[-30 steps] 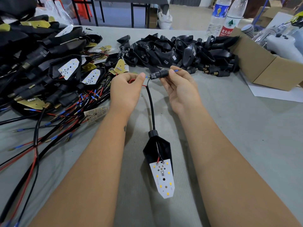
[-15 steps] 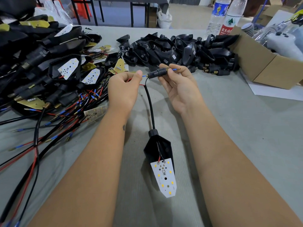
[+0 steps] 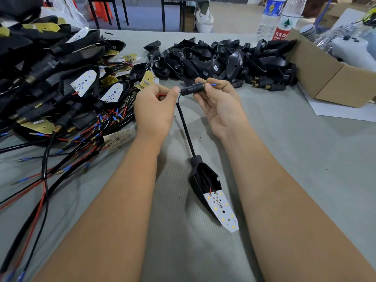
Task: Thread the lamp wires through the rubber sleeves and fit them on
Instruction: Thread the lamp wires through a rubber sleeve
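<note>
Close to us, the lamp (image 3: 211,192) lies on the gray table (image 3: 305,159). Its black cord (image 3: 185,127) runs up to our hands. Our left hand (image 3: 154,110) pinches the red wire (image 3: 161,96). Our right hand (image 3: 221,106) pinches the rubber sleeve (image 3: 192,88), with the blue wire (image 3: 213,84) poking out. If we tug too hard, the red wire could bend and miss the hole. Farther off sits a pile of black shells (image 3: 223,62).

Grey cloth-covered table (image 3: 305,159). Dark table legs (image 3: 114,13) at 11 to 12 o'clock. Pale floor (image 3: 230,19) beyond, at 12 o'clock.
</note>
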Action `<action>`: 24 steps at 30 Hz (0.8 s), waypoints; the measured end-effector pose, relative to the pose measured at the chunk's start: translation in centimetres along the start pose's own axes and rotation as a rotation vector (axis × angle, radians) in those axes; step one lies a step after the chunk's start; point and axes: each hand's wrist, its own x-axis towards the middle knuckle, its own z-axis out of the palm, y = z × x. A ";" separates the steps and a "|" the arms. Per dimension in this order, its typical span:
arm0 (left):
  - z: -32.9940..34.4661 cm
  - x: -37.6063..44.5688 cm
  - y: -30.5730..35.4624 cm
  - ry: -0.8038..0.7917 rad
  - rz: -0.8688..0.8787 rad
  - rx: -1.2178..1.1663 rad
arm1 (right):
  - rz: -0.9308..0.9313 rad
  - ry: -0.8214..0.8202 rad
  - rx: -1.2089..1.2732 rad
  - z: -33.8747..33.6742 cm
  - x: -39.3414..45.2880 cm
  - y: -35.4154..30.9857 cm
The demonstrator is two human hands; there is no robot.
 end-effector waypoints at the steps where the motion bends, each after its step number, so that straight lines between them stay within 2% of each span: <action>1: 0.0 0.0 0.1 -0.010 0.005 -0.010 | 0.007 0.006 -0.001 0.0 0.0 0.0; 7: 0.0 -0.2 0.2 -0.021 0.001 -0.071 | -0.004 0.009 -0.026 0.0 0.0 0.1; 17: -0.4 0.0 -0.3 -0.059 -0.010 -0.057 | -0.030 -0.071 -0.056 0.2 -0.5 0.1; 24: -0.4 -0.1 -0.1 -0.084 0.001 -0.042 | -0.075 -0.055 -0.130 0.2 -0.5 0.5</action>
